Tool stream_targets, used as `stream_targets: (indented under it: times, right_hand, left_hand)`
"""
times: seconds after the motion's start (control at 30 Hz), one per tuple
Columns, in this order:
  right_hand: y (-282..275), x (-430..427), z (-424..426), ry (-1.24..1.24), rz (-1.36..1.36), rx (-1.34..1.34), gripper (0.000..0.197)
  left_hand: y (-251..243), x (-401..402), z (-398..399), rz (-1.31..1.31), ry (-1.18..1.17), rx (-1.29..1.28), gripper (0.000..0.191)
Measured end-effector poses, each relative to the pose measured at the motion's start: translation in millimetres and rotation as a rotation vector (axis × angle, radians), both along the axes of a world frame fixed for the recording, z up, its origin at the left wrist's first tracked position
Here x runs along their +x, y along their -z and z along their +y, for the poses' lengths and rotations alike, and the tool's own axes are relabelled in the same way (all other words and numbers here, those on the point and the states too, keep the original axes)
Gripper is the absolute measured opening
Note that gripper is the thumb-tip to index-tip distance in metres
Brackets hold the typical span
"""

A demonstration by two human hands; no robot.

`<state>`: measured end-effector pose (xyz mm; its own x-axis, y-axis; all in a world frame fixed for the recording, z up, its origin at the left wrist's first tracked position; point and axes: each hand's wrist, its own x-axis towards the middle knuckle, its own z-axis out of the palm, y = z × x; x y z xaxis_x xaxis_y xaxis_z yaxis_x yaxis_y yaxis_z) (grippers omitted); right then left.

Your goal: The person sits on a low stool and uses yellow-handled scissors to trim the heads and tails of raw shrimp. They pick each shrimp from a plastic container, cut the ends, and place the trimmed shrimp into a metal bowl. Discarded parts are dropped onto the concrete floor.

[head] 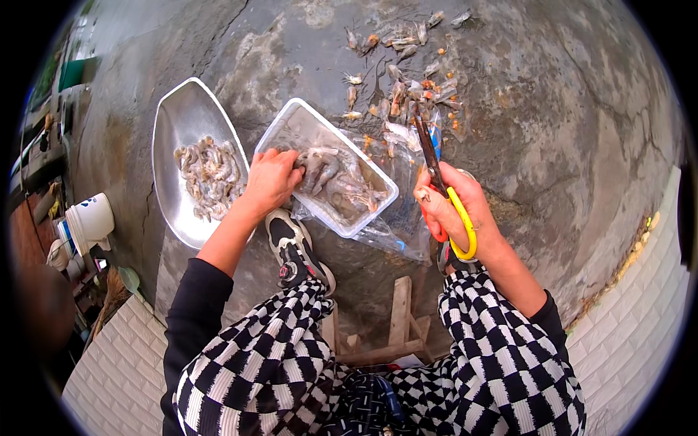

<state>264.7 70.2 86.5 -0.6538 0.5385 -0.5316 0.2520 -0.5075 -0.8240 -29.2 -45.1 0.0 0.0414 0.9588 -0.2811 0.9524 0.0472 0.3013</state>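
My right hand (458, 204) grips a pair of scissors (429, 144) with one yellow and one red handle. Their dark, stained blades point away from me and look closed together. Over the left side of a clear plastic tub (282, 114), my left hand (275, 177) has its fingers bunched against the raw shrimp (341, 174) inside. Whether a shrimp is pinched in those fingers is hidden. To the left sits a metal mesh basket (172, 117) with a pile of peeled-looking shrimp (210, 171) in it.
Shrimp heads and shells (401, 95) lie scattered on the wet concrete floor (523, 109) beyond the tub. A clear plastic bag (417, 234) is spread partly under the tub. My shoes (294, 245) flank it, with a wooden stool (401, 310) below me. White buckets (92, 220) stand far left.
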Motion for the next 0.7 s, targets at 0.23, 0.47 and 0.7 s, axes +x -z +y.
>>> stream_targets:
  times: [0.23, 0.47, 0.7]
  right_hand:
    - [0.9, -2.7, 3.3, -0.009, 0.031, 0.025, 0.018]
    - [2.4, -7.3, 6.5, -0.012, -0.005, 0.044, 0.019]
    - [15.9, -28.4, 10.2, -0.135, -0.060, 0.373, 0.020]
  left_hand:
    - [-15.2, 1.1, -7.5, -0.790, -0.740, -0.217, 0.027]
    - [-45.3, 4.6, -5.6, -1.134, -0.842, -0.301, 0.038]
    - [-67.6, 21.7, 4.5, -1.244, -0.902, -0.327, 0.033]
